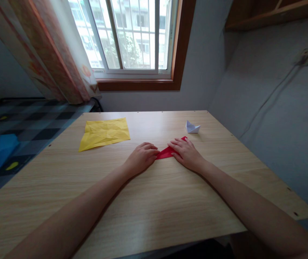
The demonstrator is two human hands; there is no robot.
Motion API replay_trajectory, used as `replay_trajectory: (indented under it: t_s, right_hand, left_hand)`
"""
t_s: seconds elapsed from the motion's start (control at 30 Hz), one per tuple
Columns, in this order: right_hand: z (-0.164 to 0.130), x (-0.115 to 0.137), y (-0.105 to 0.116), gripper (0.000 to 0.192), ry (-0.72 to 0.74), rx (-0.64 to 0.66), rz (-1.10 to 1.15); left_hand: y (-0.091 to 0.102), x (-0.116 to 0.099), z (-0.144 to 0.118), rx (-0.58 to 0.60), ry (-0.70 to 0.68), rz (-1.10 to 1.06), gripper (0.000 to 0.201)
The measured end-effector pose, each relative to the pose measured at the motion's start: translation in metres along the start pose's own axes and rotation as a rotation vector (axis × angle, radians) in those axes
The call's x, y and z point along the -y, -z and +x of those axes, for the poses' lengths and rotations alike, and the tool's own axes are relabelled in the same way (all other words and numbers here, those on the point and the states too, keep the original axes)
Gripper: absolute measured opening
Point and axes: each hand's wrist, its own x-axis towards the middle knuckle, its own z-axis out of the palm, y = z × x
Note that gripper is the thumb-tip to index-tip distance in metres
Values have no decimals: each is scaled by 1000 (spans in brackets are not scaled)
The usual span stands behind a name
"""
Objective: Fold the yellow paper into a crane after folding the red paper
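Left hand (142, 157) and right hand (185, 153) press flat, ungrasping, on the folded red paper (166, 153) at table (170, 216) centre; yellow sheet (104, 133) at ten o'clock. Even fingertip pressure should sharpen the crease.

Two bare forearms are seen, and no sleeve is worn on either of them as far as the lower edge of the view. The left hand (142, 157) and the right hand (186, 154) are uncovered: no glove, ring, watch or bracelet is visible. The forearms are slim and smooth. The fingernails are too small to be judged.
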Motion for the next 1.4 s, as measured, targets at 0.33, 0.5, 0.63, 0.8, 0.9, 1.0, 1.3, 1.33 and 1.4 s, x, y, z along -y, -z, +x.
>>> replay_trajectory:
  t_s: [0.33, 0.5, 0.63, 0.8, 0.9, 1.0, 1.3, 1.33, 1.4]
  right_hand:
    - [0, 4, 5, 34, 32, -91, -28]
    - [0, 8, 8, 30, 68, -107, -73]
    - [0, 8, 9, 27, 108, -117, -93]
    - [1, 4, 8, 20, 196, -149, -99]
    - [2, 4, 8, 17, 229, -156, -106]
    - [2, 6, 10, 20, 258, -113, -103]
    - [-3, 13, 20, 20, 248, -34, -35]
    - [-3, 14, 21, 20, 246, -32, -21]
    - [-4, 16, 24, 21, 248, -24, 6]
  left_hand:
    - [-1, 2, 1, 4, -14, -38, 28]
    - [0, 1, 2, 29, -45, -43, 29]
    - [1, 1, 2, 29, -64, -43, 29]
    - [0, 1, 2, 36, -89, -34, 27]
    - [-1, 1, 2, 43, -103, -27, 26]
    - [0, 0, 1, 57, -119, -16, 26]
    - [3, -5, 0, 69, -188, 65, 25]
    - [3, -5, 0, 70, -196, 66, 26]
    - [4, -6, -1, 73, -206, 69, 26]
